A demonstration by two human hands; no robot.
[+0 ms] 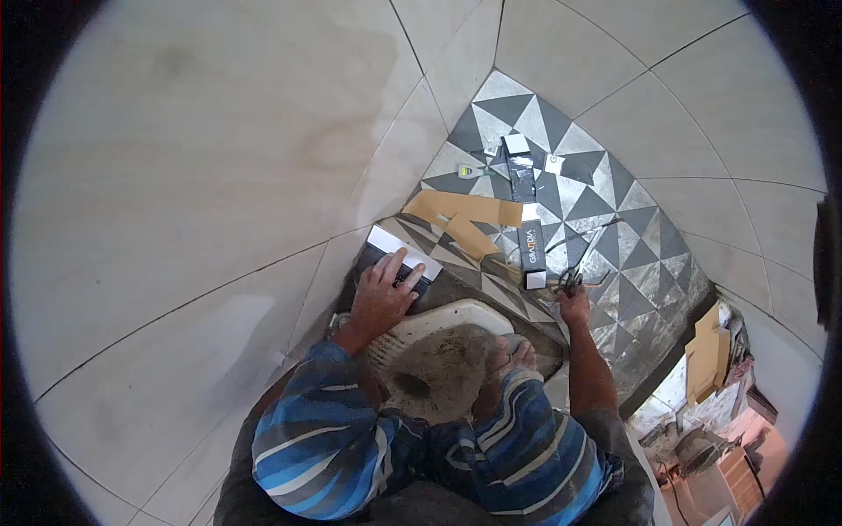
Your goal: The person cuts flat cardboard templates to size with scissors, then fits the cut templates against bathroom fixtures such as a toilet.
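My left hand (pixel 383 289) lies with its fingers spread on a flat black piece with a white edge strip (pixel 406 250), against the wall corner. Low on the right, my right hand (pixel 574 304) is closed around a dark tool with thin prongs or wires (pixel 571 279); its kind is too small to make out. Just left of that hand, the end of a long black carton (pixel 531 244) printed "GRANDIA" rests on the floor. Brown cardboard strips (pixel 465 210) lie between the carton and the wall. Between my feet is a dirty white squat toilet pan (pixel 465 316).
Grey-and-white triangle-patterned tiles (pixel 588 202) cover the floor. A putty knife or scraper (pixel 471 172) lies near the left wall, and a small white card (pixel 553 164) beside the carton. Beige tiled walls (pixel 219 175) close in both sides. Cardboard and clutter (pixel 706 355) sit beyond the threshold, lower right.
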